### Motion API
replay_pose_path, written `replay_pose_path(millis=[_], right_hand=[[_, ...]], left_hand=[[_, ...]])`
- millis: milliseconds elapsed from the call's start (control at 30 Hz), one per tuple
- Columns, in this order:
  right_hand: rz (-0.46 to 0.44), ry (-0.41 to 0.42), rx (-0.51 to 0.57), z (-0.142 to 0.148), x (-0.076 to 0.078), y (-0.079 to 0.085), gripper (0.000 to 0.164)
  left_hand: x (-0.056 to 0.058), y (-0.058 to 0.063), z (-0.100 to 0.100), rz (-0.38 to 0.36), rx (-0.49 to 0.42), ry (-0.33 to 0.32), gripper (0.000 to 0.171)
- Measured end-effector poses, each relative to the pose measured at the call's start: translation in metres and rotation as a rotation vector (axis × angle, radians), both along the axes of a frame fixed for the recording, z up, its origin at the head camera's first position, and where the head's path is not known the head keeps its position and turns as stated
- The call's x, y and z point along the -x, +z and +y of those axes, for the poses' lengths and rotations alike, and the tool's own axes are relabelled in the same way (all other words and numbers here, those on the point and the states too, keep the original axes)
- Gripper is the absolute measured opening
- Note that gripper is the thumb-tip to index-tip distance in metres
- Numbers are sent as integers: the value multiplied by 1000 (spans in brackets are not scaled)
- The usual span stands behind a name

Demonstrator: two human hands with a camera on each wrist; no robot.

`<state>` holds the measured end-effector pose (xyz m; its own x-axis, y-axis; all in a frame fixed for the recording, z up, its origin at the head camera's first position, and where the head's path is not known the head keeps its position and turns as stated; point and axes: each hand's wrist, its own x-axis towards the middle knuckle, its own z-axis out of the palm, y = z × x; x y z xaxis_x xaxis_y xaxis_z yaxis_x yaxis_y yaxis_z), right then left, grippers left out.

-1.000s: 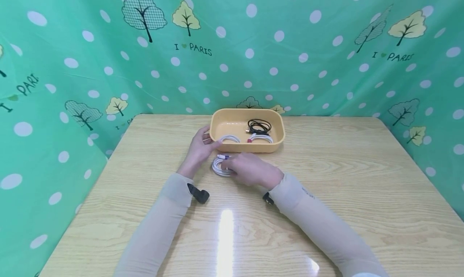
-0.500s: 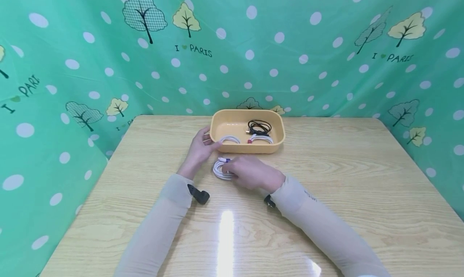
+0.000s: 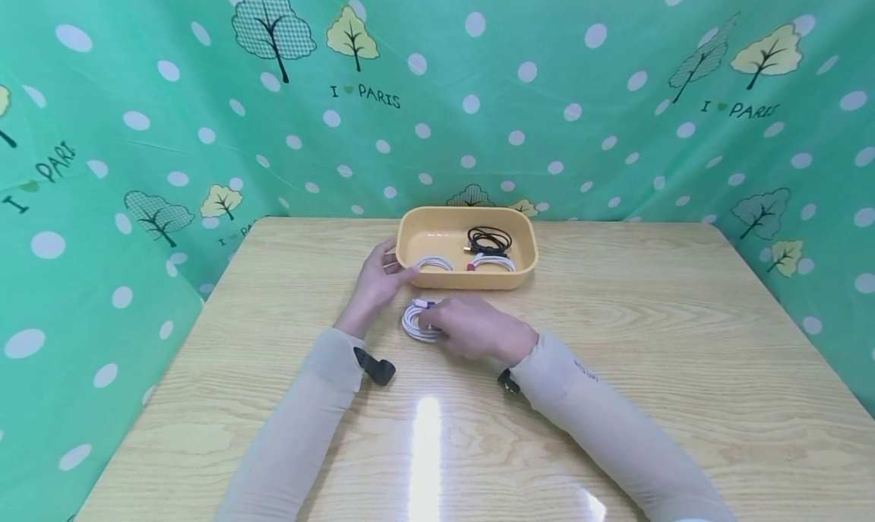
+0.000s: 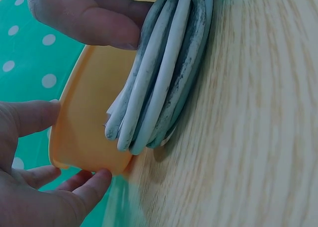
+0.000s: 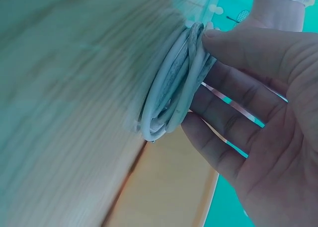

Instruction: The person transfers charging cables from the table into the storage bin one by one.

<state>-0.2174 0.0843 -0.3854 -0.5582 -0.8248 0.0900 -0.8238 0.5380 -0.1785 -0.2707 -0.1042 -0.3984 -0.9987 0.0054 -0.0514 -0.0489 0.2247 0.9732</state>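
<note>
A coiled white cable (image 3: 412, 326) lies low over the table, just in front of a yellow plastic bin (image 3: 472, 280). My right hand (image 3: 477, 328) pinches the coil by its right side, thumb on one face and fingers on the other. In the right wrist view the stacked loops of the cable (image 5: 171, 88) show discoloured patches. A white plug with a purple band sits at the coil's back edge. At the bin's left front corner, my left hand (image 3: 376, 283) holds the wall, its thumb at the front and fingers along the side.
Inside the bin rest a black cable coil (image 3: 488, 241), a white coil with a red part (image 3: 494, 261) and another white coil (image 3: 435, 261). The wooden table (image 3: 649, 355) ends at a green dotted curtain (image 3: 437, 89) behind the bin.
My right hand has shifted slightly toward me with the white cable coil, widening the gap to the bin. The left hand stays at the bin's corner.
</note>
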Motion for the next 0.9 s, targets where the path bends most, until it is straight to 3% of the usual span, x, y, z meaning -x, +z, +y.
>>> replay_pose_path(millis=[300,533,667,900], right_hand=[[-3,6,7,0,-1,1,11],[27,-23,102,6,5,4,9],[56,-36,136,7,11,4,18],[39,-93,86,9,18,1,20]], left_hand=[[-1,0,0,1,10,3,71],[0,-1,0,17,10,-2,72],[0,-2,0,21,7,-1,71],[0,-2,0,18,8,7,71]])
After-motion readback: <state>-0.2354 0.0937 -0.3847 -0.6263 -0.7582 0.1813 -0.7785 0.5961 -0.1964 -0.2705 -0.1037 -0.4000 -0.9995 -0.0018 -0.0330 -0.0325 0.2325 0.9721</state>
